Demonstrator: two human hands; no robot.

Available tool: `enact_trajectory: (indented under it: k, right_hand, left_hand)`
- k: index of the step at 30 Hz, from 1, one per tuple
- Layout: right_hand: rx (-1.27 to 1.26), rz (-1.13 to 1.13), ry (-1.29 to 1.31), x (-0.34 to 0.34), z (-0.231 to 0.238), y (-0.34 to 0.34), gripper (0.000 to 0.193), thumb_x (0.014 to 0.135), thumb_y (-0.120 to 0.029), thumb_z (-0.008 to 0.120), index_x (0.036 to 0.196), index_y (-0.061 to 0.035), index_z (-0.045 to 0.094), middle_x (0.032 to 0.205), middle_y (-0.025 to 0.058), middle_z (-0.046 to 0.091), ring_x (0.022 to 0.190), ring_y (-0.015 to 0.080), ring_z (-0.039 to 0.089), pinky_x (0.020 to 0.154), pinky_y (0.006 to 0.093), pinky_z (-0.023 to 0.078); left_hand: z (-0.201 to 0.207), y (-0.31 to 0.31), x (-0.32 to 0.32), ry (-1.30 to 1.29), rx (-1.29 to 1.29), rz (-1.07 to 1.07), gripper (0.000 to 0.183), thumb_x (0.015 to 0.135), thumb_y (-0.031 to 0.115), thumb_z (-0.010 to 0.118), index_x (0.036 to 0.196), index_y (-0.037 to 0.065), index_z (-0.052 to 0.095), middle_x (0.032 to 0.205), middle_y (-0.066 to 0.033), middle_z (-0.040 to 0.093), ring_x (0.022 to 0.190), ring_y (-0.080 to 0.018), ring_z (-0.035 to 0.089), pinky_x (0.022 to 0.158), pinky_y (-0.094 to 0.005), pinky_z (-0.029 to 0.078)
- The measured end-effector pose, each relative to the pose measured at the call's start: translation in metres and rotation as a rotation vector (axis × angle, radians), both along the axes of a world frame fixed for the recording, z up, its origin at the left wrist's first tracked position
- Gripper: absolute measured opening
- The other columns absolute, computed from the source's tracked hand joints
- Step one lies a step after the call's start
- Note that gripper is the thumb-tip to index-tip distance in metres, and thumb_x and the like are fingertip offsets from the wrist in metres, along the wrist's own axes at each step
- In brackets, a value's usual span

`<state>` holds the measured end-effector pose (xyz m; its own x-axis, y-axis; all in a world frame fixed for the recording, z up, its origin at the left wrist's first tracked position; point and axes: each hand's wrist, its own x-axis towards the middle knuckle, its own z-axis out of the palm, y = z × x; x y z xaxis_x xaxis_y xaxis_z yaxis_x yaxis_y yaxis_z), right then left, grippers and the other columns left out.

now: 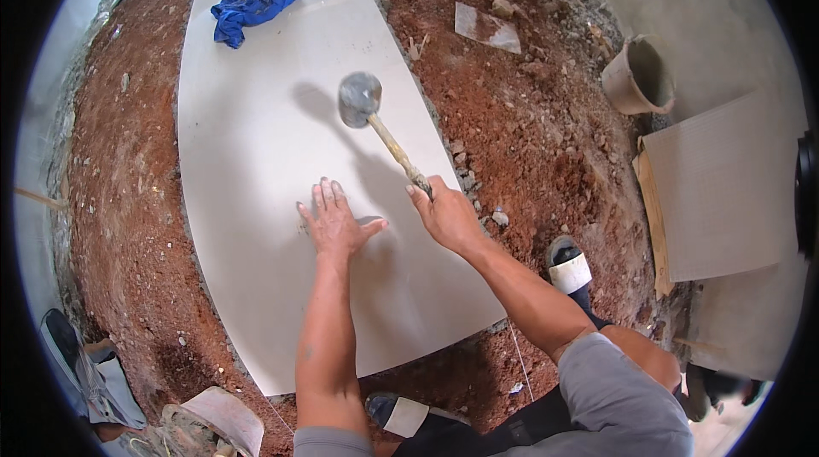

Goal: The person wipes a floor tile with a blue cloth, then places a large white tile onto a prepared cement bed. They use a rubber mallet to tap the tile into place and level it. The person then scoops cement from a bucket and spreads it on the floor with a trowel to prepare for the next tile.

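Note:
My right hand (450, 214) is closed round the wooden handle of a rubber mallet (360, 98). Its grey head hangs over the white floor tiles (256, 141), throwing a shadow to the left; whether it touches the surface I cannot tell. Flat on the glossy tile lies my left hand (337, 222), fingers spread and pointing away from me, with nothing in it. At the far end of the tiled strip rests a crumpled blue cloth (253, 9).
Reddish bare soil (128, 175) flanks the tiles. A bucket (638, 77) lies tilted at the right, near a large tile (725, 192) leaning on the wall. A tile offcut (487, 28) sits on the dirt. A string (520, 359) runs by the near tile edge.

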<state>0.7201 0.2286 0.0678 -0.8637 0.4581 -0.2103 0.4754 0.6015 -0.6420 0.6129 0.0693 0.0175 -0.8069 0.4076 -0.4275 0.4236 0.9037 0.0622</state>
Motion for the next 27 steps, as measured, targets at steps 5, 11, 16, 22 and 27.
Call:
enact_trajectory:
  k: [5, 11, 16, 22, 27]
  right_hand:
    - [-0.009, 0.008, 0.167, -0.017, 0.000, -0.005, 0.037, 0.096, -0.038, 0.049, 0.098, -0.0001, 0.050, 0.071, 0.0235, 0.063, 0.070, 0.0444, 0.061, 0.064, 0.0524, 0.047]
    - [-0.007, -0.018, 0.086, -0.041, -0.035, -0.005, 0.036, 0.096, -0.037, 0.049, 0.096, -0.0015, 0.049, 0.069, 0.0244, 0.062, 0.069, 0.0453, 0.061, 0.063, 0.0536, 0.046]
    - [0.089, -0.023, -0.084, -0.051, -0.030, -0.008, 0.038, 0.096, -0.038, 0.049, 0.099, 0.0007, 0.051, 0.073, 0.0246, 0.064, 0.071, 0.0436, 0.063, 0.066, 0.0521, 0.048]
    - [-0.012, 0.015, 0.152, -0.042, 0.009, -0.010, 0.029, 0.097, -0.028, 0.052, 0.104, -0.0002, 0.056, 0.070, 0.0204, 0.061, 0.064, 0.0343, 0.061, 0.059, 0.0423, 0.047]
    - [-0.238, 0.019, 0.510, -0.050, -0.005, -0.033, 0.020, 0.099, -0.018, 0.048, 0.106, -0.0002, 0.052, 0.061, 0.0000, 0.049, 0.054, 0.0072, 0.050, 0.048, 0.0247, 0.039]
  left_hand:
    - [-0.007, 0.002, -0.014, 0.045, 0.084, 0.072, 0.129, 0.059, 0.071, 0.073, 0.147, -0.003, 0.016, 0.156, -0.0175, 0.014, 0.145, -0.0309, 0.009, 0.114, -0.0574, 0.013]
    - [-0.003, 0.003, -0.016, 0.049, 0.056, 0.075, 0.127, 0.059, 0.069, 0.074, 0.147, -0.004, 0.018, 0.156, -0.0177, 0.015, 0.145, -0.0313, 0.010, 0.114, -0.0572, 0.012]
    - [-0.006, 0.005, -0.021, 0.017, 0.046, 0.058, 0.128, 0.059, 0.074, 0.070, 0.148, -0.001, 0.017, 0.157, -0.0158, 0.012, 0.146, -0.0295, 0.008, 0.115, -0.0562, 0.009]
    - [-0.033, -0.041, -0.040, 0.161, 0.207, 0.134, 0.118, 0.070, 0.082, 0.047, 0.149, 0.001, 0.015, 0.158, -0.0121, 0.011, 0.146, -0.0277, 0.005, 0.115, -0.0551, 0.004]
    - [-0.055, -0.078, -0.070, 0.335, 0.148, 0.270, 0.112, 0.076, 0.084, 0.034, 0.150, 0.002, 0.014, 0.158, -0.0107, 0.010, 0.146, -0.0260, 0.004, 0.115, -0.0566, 0.003]
